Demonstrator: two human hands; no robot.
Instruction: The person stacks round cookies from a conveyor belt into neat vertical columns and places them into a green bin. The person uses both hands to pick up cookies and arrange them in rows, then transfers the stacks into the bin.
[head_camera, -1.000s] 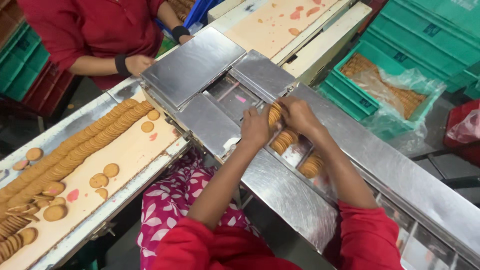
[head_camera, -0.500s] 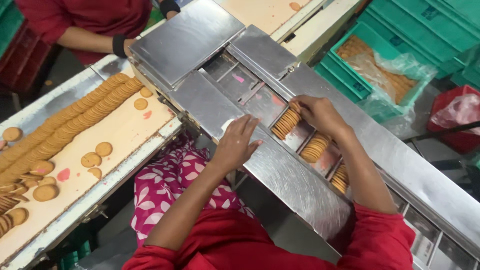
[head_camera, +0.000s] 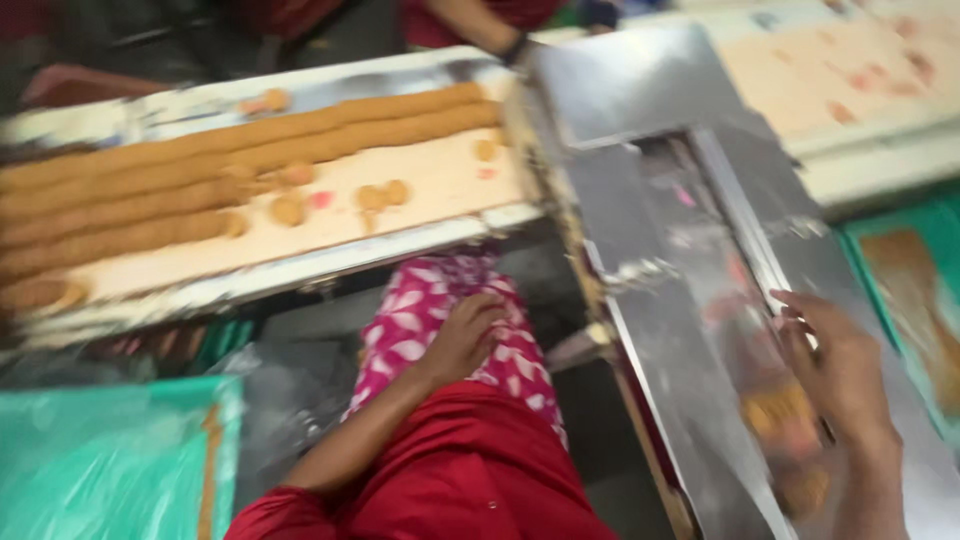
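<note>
Head view, blurred by camera motion, shows our right hand (head_camera: 838, 368) lying on the steel packing channel (head_camera: 700, 330), palm down, fingers loosely curled and a little spread, resting near the channel's right-hand rail. We cannot tell whether those fingers have hold of anything. Just below that hand, inside the channel, sits a stack of biscuits (head_camera: 775, 415), smeared brown-orange in the frame; a second brown patch lies lower in the same channel. The stack appears close beside the hand, but we cannot confirm contact.

Our left hand (head_camera: 462, 335) is well apart from the channel, resting on our lap over the pink patterned cloth (head_camera: 420, 325), fingers bent and relaxed, holding nothing.

Further left, the conveyor tray (head_camera: 300, 262) carries long rows of biscuits (head_camera: 250, 140) laid on edge, with a few loose biscuits (head_camera: 380, 195) lying flat beside them. A flat steel cover plate (head_camera: 620, 85) sits at the head of the channel. Another person's forearm (head_camera: 480, 25) shows at the top edge. A green crate (head_camera: 905, 270) stands at the right, a green plastic sheet (head_camera: 100, 460) at lower left.
</note>
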